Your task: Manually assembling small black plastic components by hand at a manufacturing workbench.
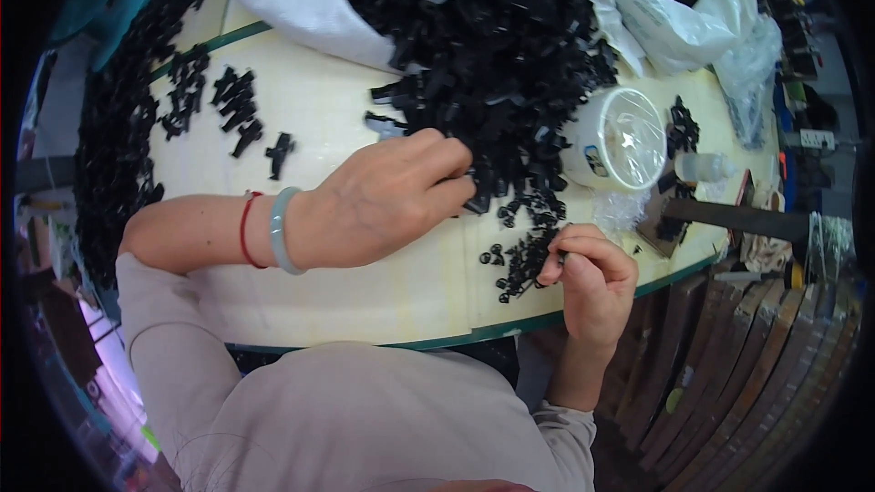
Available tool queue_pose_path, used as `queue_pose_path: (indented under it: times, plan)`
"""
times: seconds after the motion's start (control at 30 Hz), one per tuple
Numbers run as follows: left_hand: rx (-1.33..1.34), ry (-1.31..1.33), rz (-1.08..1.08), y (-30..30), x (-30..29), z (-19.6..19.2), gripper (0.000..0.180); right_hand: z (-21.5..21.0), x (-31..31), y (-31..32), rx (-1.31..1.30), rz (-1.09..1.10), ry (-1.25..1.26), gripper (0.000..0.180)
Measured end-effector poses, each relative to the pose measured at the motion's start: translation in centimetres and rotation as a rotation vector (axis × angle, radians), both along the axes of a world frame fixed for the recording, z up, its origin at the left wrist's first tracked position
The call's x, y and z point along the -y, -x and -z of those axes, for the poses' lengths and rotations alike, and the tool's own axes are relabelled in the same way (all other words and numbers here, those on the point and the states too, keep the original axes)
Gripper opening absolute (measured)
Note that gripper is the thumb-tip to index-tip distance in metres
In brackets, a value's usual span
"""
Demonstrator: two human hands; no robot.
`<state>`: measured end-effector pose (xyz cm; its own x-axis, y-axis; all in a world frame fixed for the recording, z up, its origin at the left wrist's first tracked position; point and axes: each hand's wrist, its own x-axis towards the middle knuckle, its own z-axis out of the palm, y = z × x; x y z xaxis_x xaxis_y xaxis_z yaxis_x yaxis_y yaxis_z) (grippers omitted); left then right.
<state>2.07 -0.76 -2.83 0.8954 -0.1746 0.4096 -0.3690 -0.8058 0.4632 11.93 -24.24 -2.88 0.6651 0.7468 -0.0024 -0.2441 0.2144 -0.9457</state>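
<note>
Your left hand (387, 196) reaches into the edge of the heap of small black plastic parts (492, 55) on the pale table (346, 301), fingers curled on one piece; your right hand (592, 273) pinches a tiny black ring (547, 281) near the table's edge. These look light, stiff, slippery — grip them by the rims, fingertips only

A small workshop bench: a pale worktable (365, 301) heaped with black plastic parts (510, 46) at twelve o'clock, white sacks (301, 0) behind, and stacked wooden slats (747, 374) at four o'clock.
</note>
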Motion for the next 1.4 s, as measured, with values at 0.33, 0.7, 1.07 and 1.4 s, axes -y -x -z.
queue_pose_path:
  times: [0.33, 0.7, 1.07, 1.4]
  plan:
    - [0.010, 0.324, 0.025, -0.1, 0.3, -0.1, 0.018, 0.2, 0.4, 0.2, -0.178, 0.061, -0.018, 0.014]
    - [-0.339, 0.739, 0.137, 0.0, -0.1, -0.2, 0.016, -0.1, -0.3, 0.3, 0.080, 0.218, 0.075, 0.016]
    - [-0.812, 1.146, 0.046, 0.4, 0.0, -1.0, 0.018, -3.8, -1.5, -5.2, 1.517, 0.514, 0.470, 0.022]
    - [-0.693, 1.135, 0.083, 0.5, 0.0, -0.6, 0.025, -4.7, -3.5, -7.9, 1.690, 0.288, 0.595, 0.019]
